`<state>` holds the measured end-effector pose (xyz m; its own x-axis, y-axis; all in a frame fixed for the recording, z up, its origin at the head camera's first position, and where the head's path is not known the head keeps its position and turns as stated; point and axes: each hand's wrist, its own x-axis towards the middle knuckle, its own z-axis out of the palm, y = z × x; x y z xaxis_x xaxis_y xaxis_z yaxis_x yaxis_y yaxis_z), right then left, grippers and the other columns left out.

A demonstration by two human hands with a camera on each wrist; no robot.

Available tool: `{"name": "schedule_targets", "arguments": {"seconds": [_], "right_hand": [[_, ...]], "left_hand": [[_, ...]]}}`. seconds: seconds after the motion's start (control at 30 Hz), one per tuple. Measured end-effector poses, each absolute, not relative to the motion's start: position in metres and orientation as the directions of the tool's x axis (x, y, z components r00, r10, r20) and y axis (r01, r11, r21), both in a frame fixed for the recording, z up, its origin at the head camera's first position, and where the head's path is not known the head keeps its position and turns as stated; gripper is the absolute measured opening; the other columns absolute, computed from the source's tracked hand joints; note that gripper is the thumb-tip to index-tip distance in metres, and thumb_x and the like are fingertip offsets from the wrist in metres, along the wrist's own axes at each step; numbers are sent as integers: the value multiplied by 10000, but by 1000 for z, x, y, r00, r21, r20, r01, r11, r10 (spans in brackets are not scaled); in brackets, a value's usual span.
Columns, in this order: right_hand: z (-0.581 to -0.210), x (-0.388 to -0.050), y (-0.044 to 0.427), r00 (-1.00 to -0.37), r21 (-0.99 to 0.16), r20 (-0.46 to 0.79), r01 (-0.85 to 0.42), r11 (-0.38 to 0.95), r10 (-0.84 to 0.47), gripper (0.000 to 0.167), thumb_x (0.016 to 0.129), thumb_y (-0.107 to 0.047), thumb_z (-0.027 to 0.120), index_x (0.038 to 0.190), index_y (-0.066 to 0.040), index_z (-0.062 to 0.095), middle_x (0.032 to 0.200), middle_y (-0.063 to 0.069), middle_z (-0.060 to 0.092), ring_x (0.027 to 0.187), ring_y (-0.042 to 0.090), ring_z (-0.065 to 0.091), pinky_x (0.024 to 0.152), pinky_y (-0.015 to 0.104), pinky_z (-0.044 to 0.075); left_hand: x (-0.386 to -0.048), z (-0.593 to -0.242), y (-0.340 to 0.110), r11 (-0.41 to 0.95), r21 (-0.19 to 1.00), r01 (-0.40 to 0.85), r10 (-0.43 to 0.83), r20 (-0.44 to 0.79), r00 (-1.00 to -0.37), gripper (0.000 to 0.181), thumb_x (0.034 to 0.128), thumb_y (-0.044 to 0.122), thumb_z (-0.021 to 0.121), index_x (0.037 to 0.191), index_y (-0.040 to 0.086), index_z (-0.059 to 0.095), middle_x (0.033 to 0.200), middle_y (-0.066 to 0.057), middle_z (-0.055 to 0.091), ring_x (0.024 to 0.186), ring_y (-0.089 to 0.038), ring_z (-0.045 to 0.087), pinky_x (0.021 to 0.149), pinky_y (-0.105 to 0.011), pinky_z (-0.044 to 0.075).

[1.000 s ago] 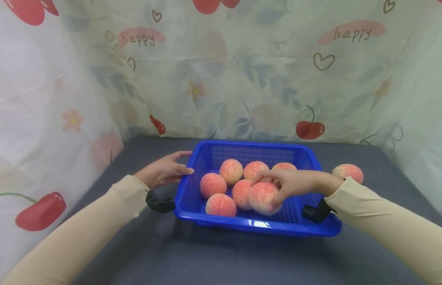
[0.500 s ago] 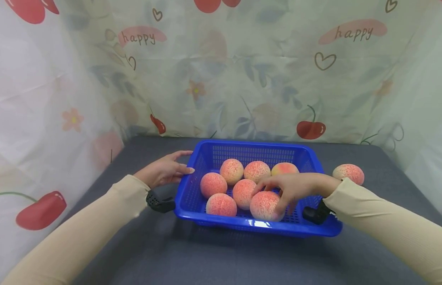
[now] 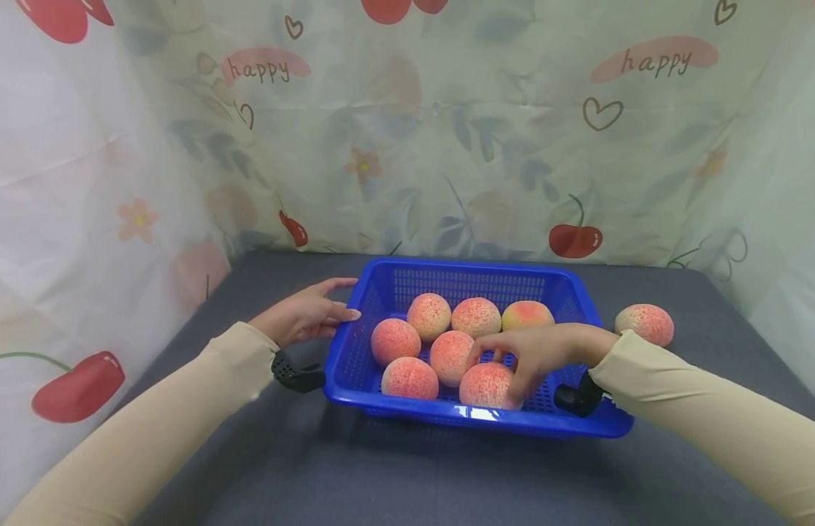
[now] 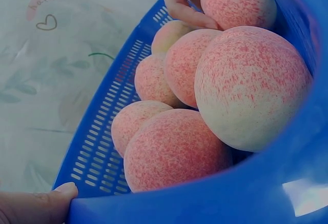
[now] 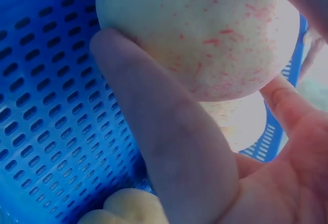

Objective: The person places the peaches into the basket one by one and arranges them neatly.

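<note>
A blue plastic basket (image 3: pixel 476 414) with slotted walls stands on the dark table, holding several pink and cream peaches. My left hand (image 3: pixel 305 314) grips its left rim, the thumb (image 4: pixel 43 203) lying over the edge; the other fingers are partly hidden. Inside, at the front right, my right hand (image 3: pixel 535 354) holds a peach (image 3: pixel 486 386) low near the basket floor. Thumb and fingers spread round that peach (image 5: pixel 200 34) in the right wrist view. Beside it sit a middle peach (image 3: pixel 452 358) and a front-left peach (image 3: pixel 410 378).
One more peach (image 3: pixel 644 324) lies on the table (image 3: pixel 407 475) outside the basket, to its right, partly behind the right wrist. A patterned curtain (image 3: pixel 407 146) encloses the back and sides. Black camera mounts (image 3: pixel 578 398) on both wrists sit close to the basket rim.
My right hand has lowered the peach slightly toward the basket floor, and its fingers have shifted a little. The left hand stays on the rim, and the other peaches keep their places.
</note>
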<state>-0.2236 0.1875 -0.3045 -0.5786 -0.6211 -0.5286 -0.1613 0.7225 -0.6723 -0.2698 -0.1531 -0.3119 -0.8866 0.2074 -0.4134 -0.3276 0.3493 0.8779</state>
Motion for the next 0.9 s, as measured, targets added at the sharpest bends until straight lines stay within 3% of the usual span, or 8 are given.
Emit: {"name": "schedule_targets", "arguments": {"seconds": [0.3,0.57,0.9], "right_hand": [[-306,-227,187,-566,-664,-532,-182,725,-629,573,728,-69,808,1186,-277,534,1166,131,483,798,201,565,681,310,535],[-309,-228,185,-593,-673,-550,-103,733,-588,579,706,-60,833,1149,-243,508,1167,129,501,847,238,617,740,358,579],[-309,-228,181,-585,-662,-567,-95,743,-580,571,728,-63,825,1159,-227,489,1195,116,519,874,231,626,764,362,579]], "left_hand": [[-271,-313,-154,354,877,-325,214,-414,-885,747,938,96,627,1542,222,205,1396,-227,500,1147,-342,619,905,-446,543],[-271,-312,-153,357,874,-329,210,-418,-884,745,938,92,626,1540,227,209,1393,-224,504,1150,-344,617,910,-453,540],[-271,-312,-152,357,869,-342,199,-429,-881,739,943,86,615,1538,243,206,1384,-220,514,1122,-336,634,891,-445,550]]}}
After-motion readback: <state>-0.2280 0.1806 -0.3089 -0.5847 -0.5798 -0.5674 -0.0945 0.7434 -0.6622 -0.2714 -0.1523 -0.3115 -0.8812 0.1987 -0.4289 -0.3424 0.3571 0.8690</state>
